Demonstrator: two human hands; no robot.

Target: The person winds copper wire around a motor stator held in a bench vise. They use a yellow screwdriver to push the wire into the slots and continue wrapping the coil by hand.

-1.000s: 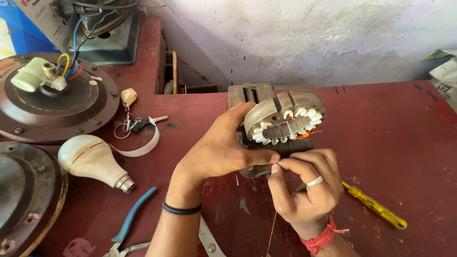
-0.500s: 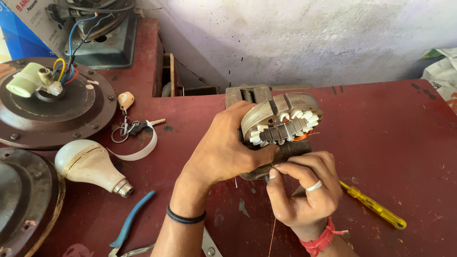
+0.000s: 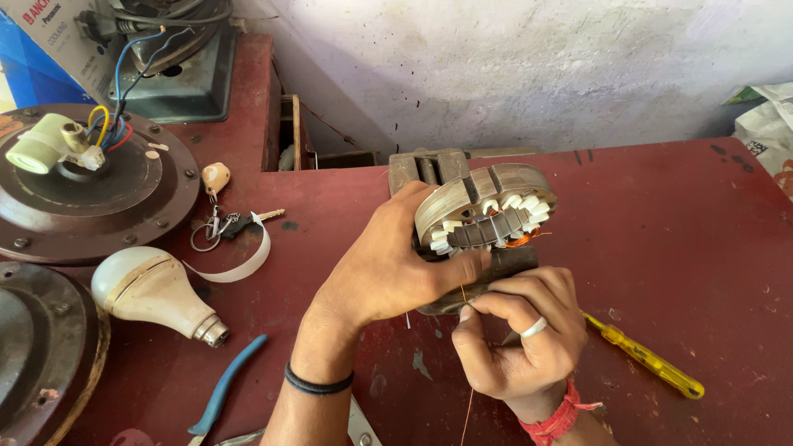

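A round metal motor stator (image 3: 486, 208) with white slot insulators and a bit of copper winding stands on edge on the red table (image 3: 677, 239). My left hand (image 3: 388, 264) grips it from the left, thumb against its lower rim. My right hand (image 3: 516, 334), with a white ring and a red wrist thread, sits just below the stator and pinches a thin copper wire (image 3: 464, 301) that runs down past my wrist.
A yellow screwdriver (image 3: 648, 357) lies right of my hand. On the left lie a white bulb (image 3: 153, 291), a key bunch (image 3: 227, 223), blue-handled pliers (image 3: 223, 388) and dark round fan housings (image 3: 99, 194). A white wall rises behind.
My right hand has shifted slightly lower and nearer under the stator, still pinching the wire. The left hand keeps its grip; the view has moved a little.
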